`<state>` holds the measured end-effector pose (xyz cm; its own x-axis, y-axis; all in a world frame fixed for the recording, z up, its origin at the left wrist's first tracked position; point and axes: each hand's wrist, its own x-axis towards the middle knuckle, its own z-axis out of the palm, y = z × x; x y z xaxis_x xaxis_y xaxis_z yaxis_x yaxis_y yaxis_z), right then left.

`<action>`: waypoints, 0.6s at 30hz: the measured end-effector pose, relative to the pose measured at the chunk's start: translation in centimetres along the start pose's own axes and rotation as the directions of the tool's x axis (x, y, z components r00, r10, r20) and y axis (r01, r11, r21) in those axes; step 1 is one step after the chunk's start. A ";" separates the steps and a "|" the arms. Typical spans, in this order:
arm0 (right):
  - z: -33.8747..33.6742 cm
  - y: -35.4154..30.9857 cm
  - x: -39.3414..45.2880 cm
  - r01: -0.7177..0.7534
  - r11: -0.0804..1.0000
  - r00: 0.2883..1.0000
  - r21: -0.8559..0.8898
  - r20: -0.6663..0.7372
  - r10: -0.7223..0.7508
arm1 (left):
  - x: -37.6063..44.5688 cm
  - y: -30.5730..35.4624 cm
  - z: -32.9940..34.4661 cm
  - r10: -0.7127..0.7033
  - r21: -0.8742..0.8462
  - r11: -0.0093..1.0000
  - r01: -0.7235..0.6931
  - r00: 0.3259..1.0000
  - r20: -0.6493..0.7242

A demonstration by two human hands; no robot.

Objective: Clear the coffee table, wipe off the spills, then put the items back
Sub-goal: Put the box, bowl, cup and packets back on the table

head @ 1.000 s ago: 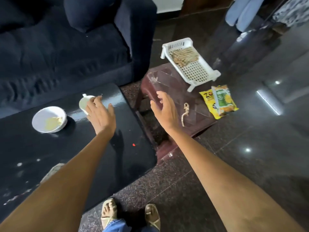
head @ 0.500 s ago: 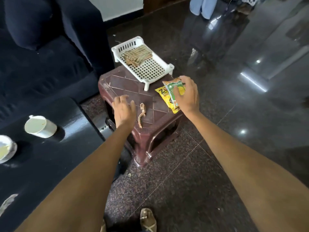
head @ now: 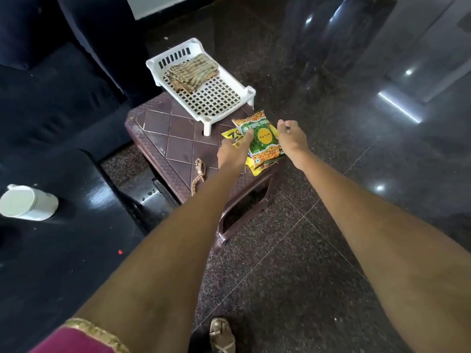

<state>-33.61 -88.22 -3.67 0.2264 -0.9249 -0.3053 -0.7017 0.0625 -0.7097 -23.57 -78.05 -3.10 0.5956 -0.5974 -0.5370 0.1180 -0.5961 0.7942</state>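
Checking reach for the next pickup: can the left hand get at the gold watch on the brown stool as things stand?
Probably yes. The gold watch lies uncovered on the brown stool, just beside the left forearm. The left hand is on the snack packets, so it must let go first.

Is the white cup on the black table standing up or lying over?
Lying over: the white cup rests on its side on the black table.

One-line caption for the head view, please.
Both hands, left and right, grip the green snack packet over the brown stool.
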 end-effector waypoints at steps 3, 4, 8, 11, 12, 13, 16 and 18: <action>0.1 0.7 0.8 -0.016 0.996 0.995 -0.088 0.099 0.025 | 0.7 0.3 1.3 -0.046 0.024 0.999 0.046 0.999 0.016; 0.2 0.9 0.9 -0.011 0.994 0.992 -0.108 0.123 0.024 | 0.9 0.3 1.6 -0.052 0.025 0.998 0.051 0.999 0.016; 0.8 1.7 0.6 -0.008 1.000 0.978 0.028 0.208 0.002 | 1.6 -0.7 1.4 -0.034 -0.015 0.999 0.035 0.999 0.033; 1.6 1.5 -0.4 0.000 0.984 0.979 0.178 0.199 -0.036 | 1.0 -1.2 0.5 -0.001 -0.069 0.998 0.002 1.000 0.023; 2.0 1.2 -0.7 0.008 0.974 0.982 0.229 0.184 -0.051 | 0.7 -1.3 0.1 0.023 -0.065 0.998 -0.024 1.000 -0.005; 2.5 0.8 -1.1 0.013 0.960 0.984 0.281 0.169 -0.063 | 0.3 -1.5 -0.6 0.049 -0.061 0.997 -0.051 0.998 -0.040; 4.0 -2.0 -3.2 0.092 0.916 0.982 0.390 0.118 -0.148 | -1.1 -1.7 -3.2 0.130 -0.096 0.984 -0.148 0.976 -0.172; 5.6 -4.3 -4.6 0.167 0.896 0.971 0.410 0.086 -0.221 | -2.0 -1.9 -5.6 0.133 -0.185 0.966 -0.180 0.962 -0.240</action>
<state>-27.87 -82.11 -2.72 0.4334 -0.8799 -0.1946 -0.3140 0.0549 -0.9478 -20.53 -72.78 -1.94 0.7794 -0.5247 -0.3424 0.1538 -0.3696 0.9164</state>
